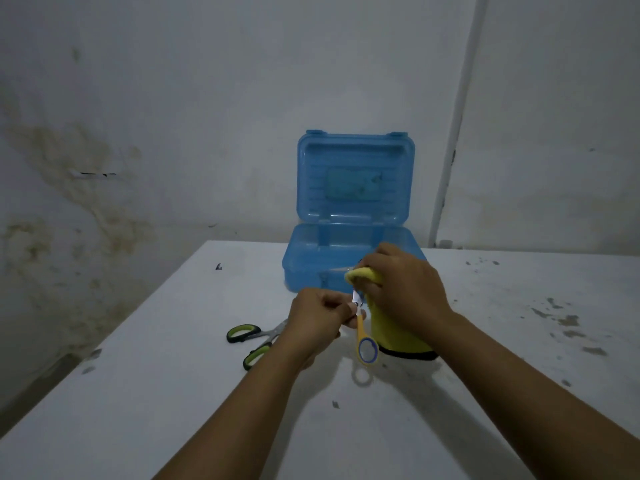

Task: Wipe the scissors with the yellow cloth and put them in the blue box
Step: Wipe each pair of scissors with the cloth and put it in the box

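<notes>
My left hand (pixel 317 315) grips a pair of yellow-handled scissors (pixel 366 348) near the pivot, with one handle ring hanging down above the table. My right hand (pixel 403 285) holds the yellow cloth (pixel 401 336) wrapped over the scissors' blades, and the cloth hangs down to the table. The blue box (pixel 301 261) stands just behind my hands with its lid raised upright. A second pair of scissors with green and black handles (pixel 254 337) lies flat on the table, left of my left hand.
The white table (pixel 173 375) has dirt specks and stains, mostly on its right side. A stained wall stands close behind the box. A white pipe (pixel 457 126) runs up the wall at the right.
</notes>
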